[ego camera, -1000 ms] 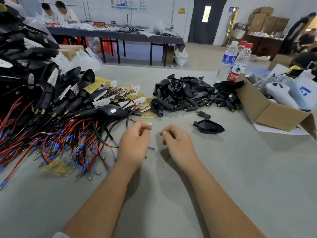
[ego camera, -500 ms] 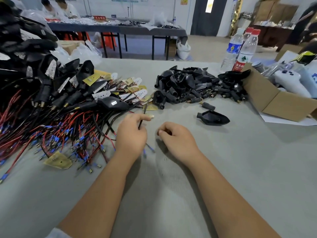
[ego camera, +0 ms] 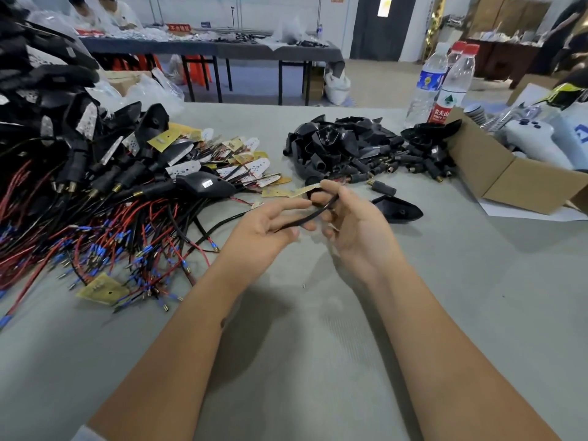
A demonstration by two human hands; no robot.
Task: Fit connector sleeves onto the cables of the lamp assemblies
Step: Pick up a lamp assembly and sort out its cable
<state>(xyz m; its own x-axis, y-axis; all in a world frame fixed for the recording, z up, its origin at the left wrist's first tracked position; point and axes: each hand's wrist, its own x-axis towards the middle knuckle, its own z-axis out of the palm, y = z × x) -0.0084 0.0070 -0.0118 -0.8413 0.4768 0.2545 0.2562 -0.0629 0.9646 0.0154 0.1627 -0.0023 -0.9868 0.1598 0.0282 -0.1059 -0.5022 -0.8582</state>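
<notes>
A black cable [ego camera: 313, 214] runs between my two hands above the grey table. My left hand [ego camera: 264, 230] holds its lower end between thumb and fingers, palm turned up. My right hand [ego camera: 353, 224] pinches the upper end, where a small yellow circuit board [ego camera: 302, 190] hangs on the cable. A big heap of lamp assemblies [ego camera: 105, 173] with red and black wires and blue-sleeved ends [ego camera: 121, 246] lies at the left. A pile of black sleeves and housings [ego camera: 350, 148] sits beyond my hands. One loose black housing [ego camera: 397, 210] lies just right of my right hand.
A cardboard box [ego camera: 509, 176] with white parts stands at the right. Two water bottles [ego camera: 445, 87] stand behind the black pile. A loose yellow board [ego camera: 101, 289] lies at the near left. People sit at a far table [ego camera: 206, 47].
Both hands have lifted off the table and turned palms up, raising a black cable with a yellow board between them. Earlier the left hand pinched the cable low on the table.
</notes>
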